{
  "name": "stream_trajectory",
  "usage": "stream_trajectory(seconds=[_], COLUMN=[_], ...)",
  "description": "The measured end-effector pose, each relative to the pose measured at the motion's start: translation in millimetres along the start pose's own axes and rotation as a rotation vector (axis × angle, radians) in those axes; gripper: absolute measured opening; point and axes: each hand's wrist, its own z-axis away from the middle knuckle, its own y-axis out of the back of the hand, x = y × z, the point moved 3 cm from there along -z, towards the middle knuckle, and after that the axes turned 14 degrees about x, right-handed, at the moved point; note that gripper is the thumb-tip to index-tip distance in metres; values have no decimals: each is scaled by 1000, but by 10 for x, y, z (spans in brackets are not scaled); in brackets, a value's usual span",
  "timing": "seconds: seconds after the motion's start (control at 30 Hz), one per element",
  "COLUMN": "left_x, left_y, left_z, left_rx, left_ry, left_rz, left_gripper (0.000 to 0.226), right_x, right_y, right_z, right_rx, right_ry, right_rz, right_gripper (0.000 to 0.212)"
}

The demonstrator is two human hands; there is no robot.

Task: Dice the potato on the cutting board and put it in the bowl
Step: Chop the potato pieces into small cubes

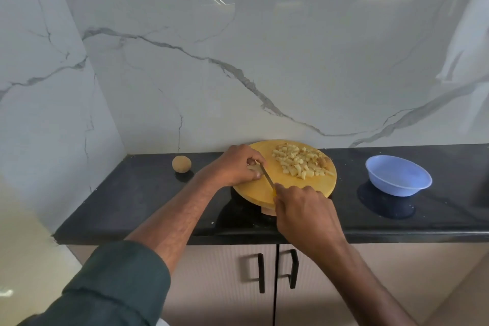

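A round yellow cutting board (299,188) lies on the black counter. A heap of diced potato (301,163) covers its far right part. My left hand (235,165) grips a small potato piece (254,168) at the board's left edge, mostly hidden under the fingers. My right hand (304,209) grips the yellow handle of a knife (268,177), whose blade lies against that piece. A blue plastic bowl (398,178) stands to the right of the board, with nothing visible inside.
A whole unpeeled potato (181,163) sits on the black counter (132,193) left of the board. A marble wall rises behind and at the left. Cabinet doors with black handles (261,272) are below the counter edge.
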Motion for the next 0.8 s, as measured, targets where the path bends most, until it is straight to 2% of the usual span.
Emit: stream_trajectory(seconds=[0.17, 0.3, 0.37, 0.5, 0.8], left_x=[-15, -25, -29, -85, -120], left_y=[8, 36, 54, 65, 71], left_z=[22, 104, 157, 233, 181], left_rx=[-2, 84, 137, 193, 178], left_ry=[37, 87, 88, 96, 82], left_rz=[1, 30, 35, 53, 96], left_gripper=[34, 59, 64, 59, 60], right_x=[180, 189, 130, -28, -83], right_y=[184, 194, 112, -44, -163], right_z=[179, 74, -44, -232, -262], right_rx=[31, 129, 146, 98, 83], right_ry=[-55, -92, -76, -42, -12], right_rz=[-91, -132, -106, -88, -43], right_gripper=[37, 29, 29, 33, 32])
